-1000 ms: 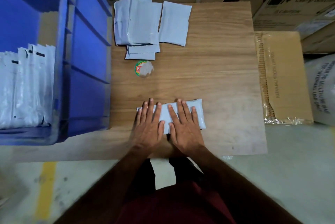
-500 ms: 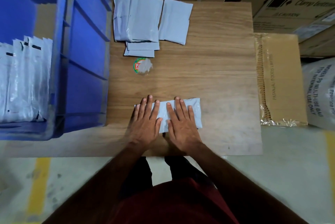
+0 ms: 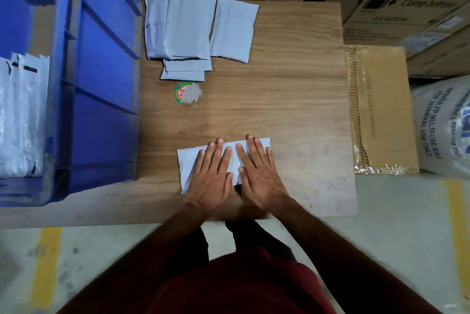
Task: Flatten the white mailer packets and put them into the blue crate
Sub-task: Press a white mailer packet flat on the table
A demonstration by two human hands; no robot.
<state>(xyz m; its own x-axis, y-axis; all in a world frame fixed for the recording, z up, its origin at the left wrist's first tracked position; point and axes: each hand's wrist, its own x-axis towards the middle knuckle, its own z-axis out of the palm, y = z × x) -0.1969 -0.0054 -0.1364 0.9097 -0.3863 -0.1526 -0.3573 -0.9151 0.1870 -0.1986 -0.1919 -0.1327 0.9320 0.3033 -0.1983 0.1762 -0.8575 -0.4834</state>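
From the head camera, the left hand (image 3: pixel 212 174) and the right hand (image 3: pixel 258 169) lie side by side, palms down, fingers straight and slightly spread, pressing on a white mailer packet (image 3: pixel 189 161) that lies flat on the wooden table (image 3: pixel 292 110) near its front edge. Neither hand grasps anything; the packet's left end shows past the left hand and its far right corner past the right fingertips. Well beyond the fingertips, at the table's far edge, sits a pile of white mailer packets (image 3: pixel 183 31), overlapping, with one more packet (image 3: pixel 232 30) just right of the pile. Between the pile and the hands lies a round green-rimmed sticker (image 3: pixel 188 94). To the left of the left hand stands the blue crate (image 3: pixel 101 80), with white packets (image 3: pixel 23 120) upright inside it. Right of the right hand, past the table, lies a flattened cardboard box (image 3: pixel 381 110).
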